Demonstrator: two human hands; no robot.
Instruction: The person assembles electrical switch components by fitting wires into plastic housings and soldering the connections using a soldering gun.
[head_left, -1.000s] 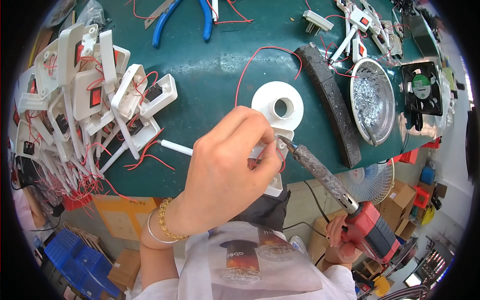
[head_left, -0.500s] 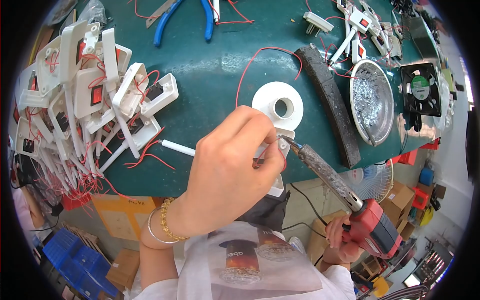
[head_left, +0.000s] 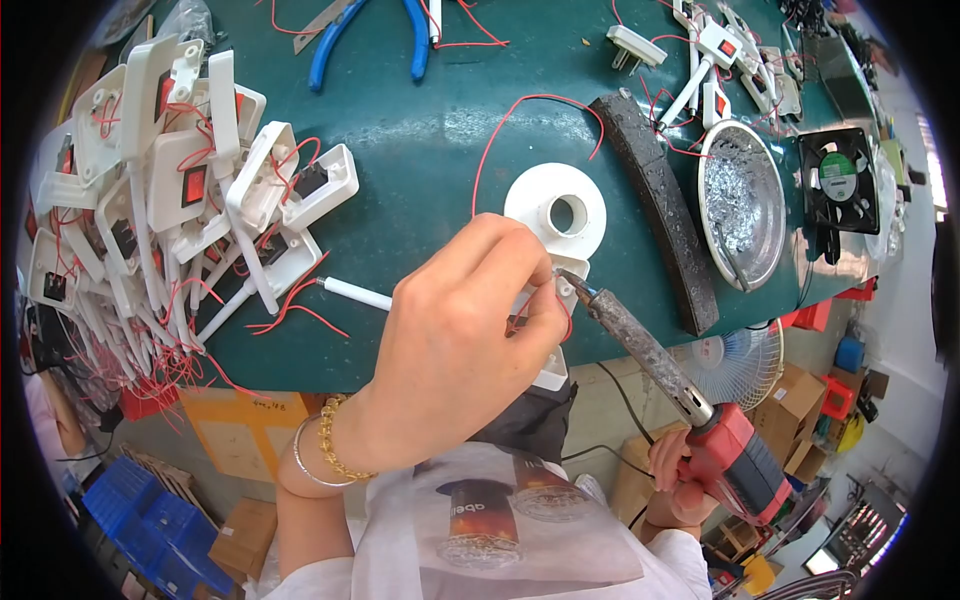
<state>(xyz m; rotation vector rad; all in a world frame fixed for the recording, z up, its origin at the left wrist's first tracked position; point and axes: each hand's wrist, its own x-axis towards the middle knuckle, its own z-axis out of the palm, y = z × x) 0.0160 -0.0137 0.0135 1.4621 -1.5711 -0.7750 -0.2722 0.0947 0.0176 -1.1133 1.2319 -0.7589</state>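
Note:
My left hand [head_left: 460, 320] is closed in a pinch over a white plastic housing [head_left: 552, 373], with a thin red wire [head_left: 571, 322] at its fingertips. The hand hides most of the housing. My right hand [head_left: 675, 478] is wrapped round the red and black handle of a soldering iron [head_left: 650, 355]. Its tip reaches the upper part of the housing, close beside my left fingertips; whether it touches the wire cannot be made out. Just beyond the housing is a white flanged spool [head_left: 525, 195]. A white cable [head_left: 357, 294] with bared red wires lies left of my left hand.
White switch housings [head_left: 180, 165] with red wires are heaped at the left. A dark bar [head_left: 660, 215], an oval dish [head_left: 775, 235] of solder scraps and a small black fan [head_left: 840, 180] stand right. Blue-handled pliers [head_left: 418, 45] lie at the back.
The soldering iron's handle and my right hand have shifted slightly left and down, while the tip stays near the same spot. My left hand is almost still.

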